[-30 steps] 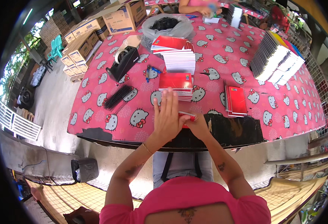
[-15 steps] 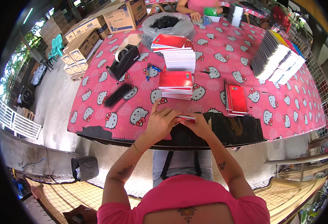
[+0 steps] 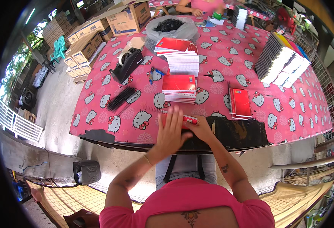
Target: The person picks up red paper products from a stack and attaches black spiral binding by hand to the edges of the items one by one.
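The left hand (image 3: 172,131) lies flat, fingers spread, pressing down on a red notebook (image 3: 183,120) at the near table edge (image 3: 110,135). The right hand (image 3: 200,129) is curled against the notebook's right end, though what its fingers pinch I cannot tell. This looks like binding one notebook; seating it would call for steady downward pressure. Both forearms reach straight forward, elbows bent. Just beyond the hands sits a stack of red notebooks (image 3: 179,87); black spiral combs (image 3: 121,98) lie to their left.
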A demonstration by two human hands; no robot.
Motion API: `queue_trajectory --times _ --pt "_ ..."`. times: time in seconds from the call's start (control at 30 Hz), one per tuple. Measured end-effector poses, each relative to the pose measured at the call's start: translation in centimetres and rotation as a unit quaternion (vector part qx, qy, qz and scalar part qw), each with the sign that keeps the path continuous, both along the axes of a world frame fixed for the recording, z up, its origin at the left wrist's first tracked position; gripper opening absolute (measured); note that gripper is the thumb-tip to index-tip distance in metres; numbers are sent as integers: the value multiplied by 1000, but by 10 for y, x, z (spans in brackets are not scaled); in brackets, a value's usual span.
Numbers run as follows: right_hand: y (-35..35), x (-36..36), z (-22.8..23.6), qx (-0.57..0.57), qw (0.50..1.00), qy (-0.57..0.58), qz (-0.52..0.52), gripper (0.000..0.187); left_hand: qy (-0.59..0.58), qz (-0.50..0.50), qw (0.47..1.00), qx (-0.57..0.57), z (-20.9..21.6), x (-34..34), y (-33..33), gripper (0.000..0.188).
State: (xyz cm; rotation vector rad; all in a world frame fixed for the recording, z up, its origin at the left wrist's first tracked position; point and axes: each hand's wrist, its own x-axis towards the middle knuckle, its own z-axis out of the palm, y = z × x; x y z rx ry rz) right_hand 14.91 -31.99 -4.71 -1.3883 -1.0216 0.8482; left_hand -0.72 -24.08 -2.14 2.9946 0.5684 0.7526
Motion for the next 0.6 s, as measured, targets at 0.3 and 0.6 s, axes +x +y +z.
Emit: queue_trajectory --times 0.3,0.6 --pt "8 -7 8 49 997 58 -15 28 22 -8 1000 -2 15 6 10 89" --pt "12 8 -15 98 991 -72 -53 33 24 -48 998 -28 -4 5 -7 90"
